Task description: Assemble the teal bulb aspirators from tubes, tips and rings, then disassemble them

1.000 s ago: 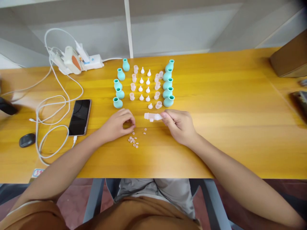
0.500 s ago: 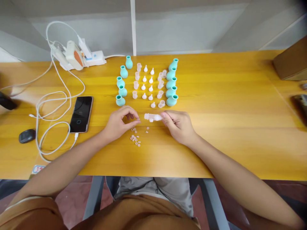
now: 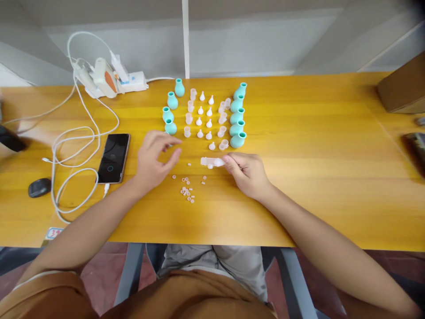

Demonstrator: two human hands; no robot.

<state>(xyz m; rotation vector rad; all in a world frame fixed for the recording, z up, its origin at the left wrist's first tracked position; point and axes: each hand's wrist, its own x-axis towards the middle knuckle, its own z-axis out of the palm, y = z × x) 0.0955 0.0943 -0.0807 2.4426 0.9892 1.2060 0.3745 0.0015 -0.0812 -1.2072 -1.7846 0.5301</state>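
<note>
My right hand [image 3: 247, 173] pinches a translucent tube-like plastic part [image 3: 212, 162] with a short side stub, held sideways just above the table. My left hand [image 3: 156, 155] is at the near end of the left row of teal bulbs [image 3: 170, 127], thumb and fingers apart. It mostly covers the nearest bulb of that row; contact cannot be made out. Several tiny clear rings [image 3: 186, 191] lie scattered on the table in front of me. One small piece [image 3: 189, 164] rests between my hands.
Beyond my hands stand small white funnel-shaped pieces [image 3: 209, 123], clear cup-like parts [image 3: 223, 131] and a right row of teal bulbs [image 3: 237, 140]. Leftward are a phone [image 3: 114, 158], white cables [image 3: 53, 177], a black object [image 3: 39, 188] and a power strip [image 3: 134, 81]. A cardboard box [image 3: 403, 86] sits far right.
My left hand has moved away from the clear plastic part, up and left to the nearest teal bulb, its fingers spreading. My right hand stays in place with the part.
</note>
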